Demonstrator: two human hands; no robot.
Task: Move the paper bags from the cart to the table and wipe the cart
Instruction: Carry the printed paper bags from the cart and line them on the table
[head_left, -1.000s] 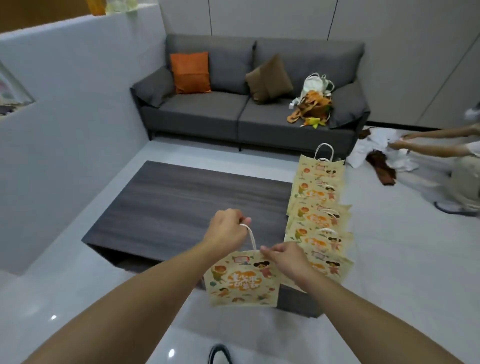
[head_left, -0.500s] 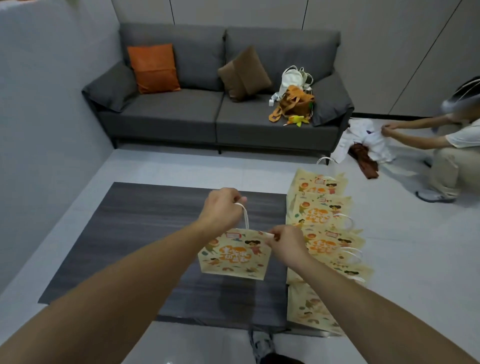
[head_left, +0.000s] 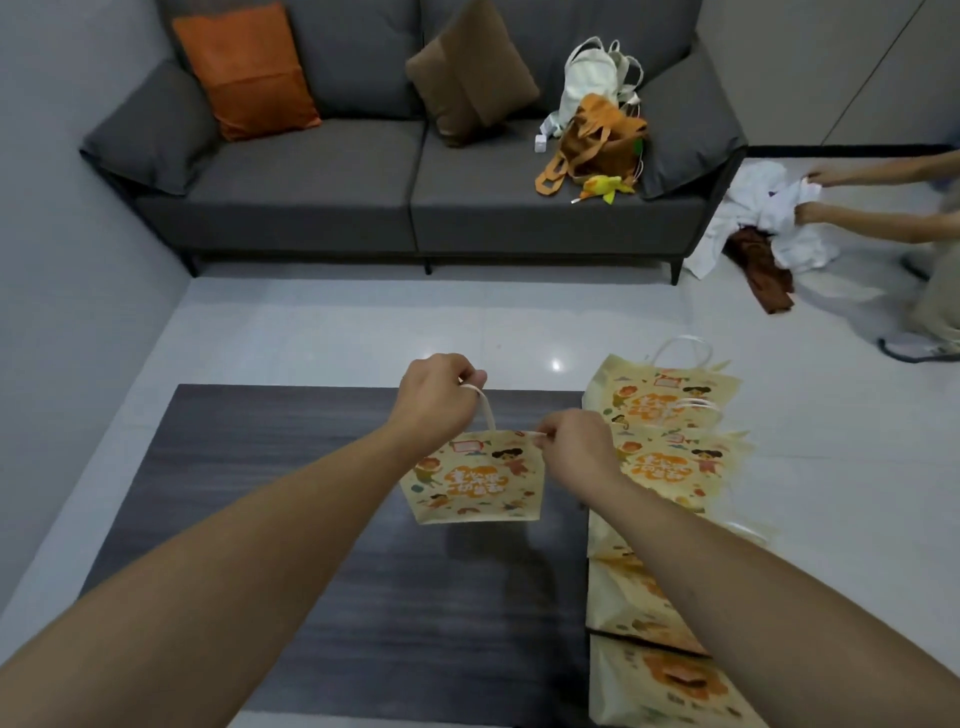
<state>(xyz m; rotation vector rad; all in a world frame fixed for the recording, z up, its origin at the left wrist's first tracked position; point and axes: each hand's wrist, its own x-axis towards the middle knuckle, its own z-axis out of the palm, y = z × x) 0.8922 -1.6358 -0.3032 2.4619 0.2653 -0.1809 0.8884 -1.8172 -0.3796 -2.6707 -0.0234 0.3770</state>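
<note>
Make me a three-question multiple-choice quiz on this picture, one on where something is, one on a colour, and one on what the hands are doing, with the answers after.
1. Where does the row of paper bags lie?
A. along the right edge of the table
B. on the sofa
C. on the floor by the left wall

2. What colour is the cushion at the sofa's left end?
A. green
B. orange
C. white

3. How is the held bag carried?
A. flat on one open palm
B. tucked under an arm
C. left hand grips the handle, right hand pinches the top edge

Answers: 1 A, the bags overlap in a line down the table's right side. 2 B, it is plainly orange. 3 C, the bag hangs above the table from both hands.
</note>
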